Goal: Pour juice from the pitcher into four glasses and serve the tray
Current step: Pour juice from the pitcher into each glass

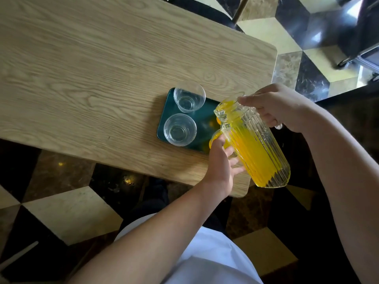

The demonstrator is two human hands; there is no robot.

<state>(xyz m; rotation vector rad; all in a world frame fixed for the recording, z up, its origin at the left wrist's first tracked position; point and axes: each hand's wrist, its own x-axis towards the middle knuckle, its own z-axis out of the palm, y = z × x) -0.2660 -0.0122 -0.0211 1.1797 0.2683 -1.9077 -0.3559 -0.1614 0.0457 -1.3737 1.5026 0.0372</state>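
Note:
A ribbed glass pitcher (pixel 256 144) of orange juice is tilted, spout toward the dark green tray (pixel 166 117) on the wooden table. My right hand (pixel 281 107) grips its handle. My left hand (pixel 222 158) rests against the pitcher's underside, fingers spread, next to a glass with juice in it (pixel 215 138) that is mostly hidden. Two empty clear glasses (pixel 189 99) (pixel 180 129) stand on the tray's left half. The tray's right half lies behind the pitcher.
The wooden table (pixel 92 78) stretches left and away from the tray; its rounded corner lies at the right. A checkered marble floor (pixel 67 214) surrounds it. A dark chair base (pixel 356 48) stands at the upper right.

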